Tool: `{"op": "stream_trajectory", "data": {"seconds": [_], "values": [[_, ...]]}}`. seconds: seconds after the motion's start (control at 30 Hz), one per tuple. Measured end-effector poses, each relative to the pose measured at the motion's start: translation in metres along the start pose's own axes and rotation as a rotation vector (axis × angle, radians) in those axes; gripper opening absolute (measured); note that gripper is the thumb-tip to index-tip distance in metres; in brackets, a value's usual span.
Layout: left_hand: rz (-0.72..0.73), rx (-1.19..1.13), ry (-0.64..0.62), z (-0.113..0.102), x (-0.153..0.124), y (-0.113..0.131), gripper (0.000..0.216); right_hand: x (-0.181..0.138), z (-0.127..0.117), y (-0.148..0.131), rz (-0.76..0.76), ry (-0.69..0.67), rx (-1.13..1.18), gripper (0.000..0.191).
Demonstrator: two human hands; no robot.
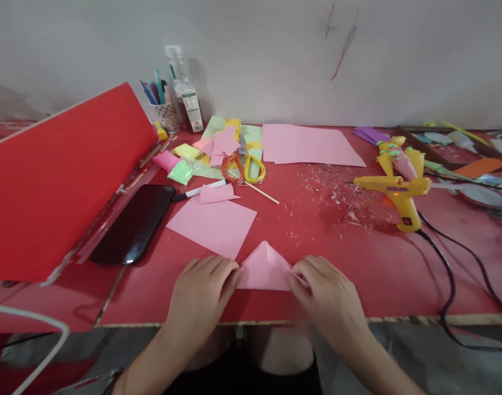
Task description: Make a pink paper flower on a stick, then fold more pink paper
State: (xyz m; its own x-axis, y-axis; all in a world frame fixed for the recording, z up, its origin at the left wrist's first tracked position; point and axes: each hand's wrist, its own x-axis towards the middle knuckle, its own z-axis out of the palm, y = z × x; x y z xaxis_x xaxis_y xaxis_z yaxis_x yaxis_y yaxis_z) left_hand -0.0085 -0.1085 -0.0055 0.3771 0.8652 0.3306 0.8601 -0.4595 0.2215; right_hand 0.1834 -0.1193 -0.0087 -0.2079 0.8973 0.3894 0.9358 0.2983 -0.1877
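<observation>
A folded pink paper (265, 271), triangular with its peak pointing away from me, lies near the table's front edge. My left hand (203, 288) pinches its left corner between thumb and fingers. At the right corner my right hand (327, 293) grips it the same way, with a paper flap showing by the fingertips. Just beyond, to the left, a flat pink sheet (213, 222) rests on the table, with a small pink scrap (216, 193) and a white marker (201, 189) at its far edge.
On the right is a yellow glue gun (399, 192) with a black cord. Scissors (244, 167), larger pink sheets (310, 145) and a glass bottle (187, 96) stand or lie toward the wall. A black phone (135, 225) and red board (69, 186) are left.
</observation>
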Motion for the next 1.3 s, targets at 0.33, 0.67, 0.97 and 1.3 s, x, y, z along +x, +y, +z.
{"op": "stream_trajectory", "data": {"seconds": [0.33, 0.67, 0.97, 1.3], "values": [[0.035, 0.17, -0.026, 0.001, 0.001, 0.003, 0.03, 0.003, 0.001, 0.0, 0.001, -0.012, -0.067, 0.035], [0.057, 0.204, -0.073, 0.0, 0.003, 0.005, 0.029, 0.008, 0.0, 0.0, -0.017, -0.033, -0.145, 0.037], [0.051, 0.273, -0.119, -0.002, 0.006, 0.007, 0.024, 0.012, -0.002, 0.0, -0.032, -0.052, -0.183, 0.038], [0.357, 0.175, -0.204, -0.003, 0.015, -0.024, 0.033, 0.012, -0.002, -0.001, -0.032, -0.077, -0.187, 0.035]]}}
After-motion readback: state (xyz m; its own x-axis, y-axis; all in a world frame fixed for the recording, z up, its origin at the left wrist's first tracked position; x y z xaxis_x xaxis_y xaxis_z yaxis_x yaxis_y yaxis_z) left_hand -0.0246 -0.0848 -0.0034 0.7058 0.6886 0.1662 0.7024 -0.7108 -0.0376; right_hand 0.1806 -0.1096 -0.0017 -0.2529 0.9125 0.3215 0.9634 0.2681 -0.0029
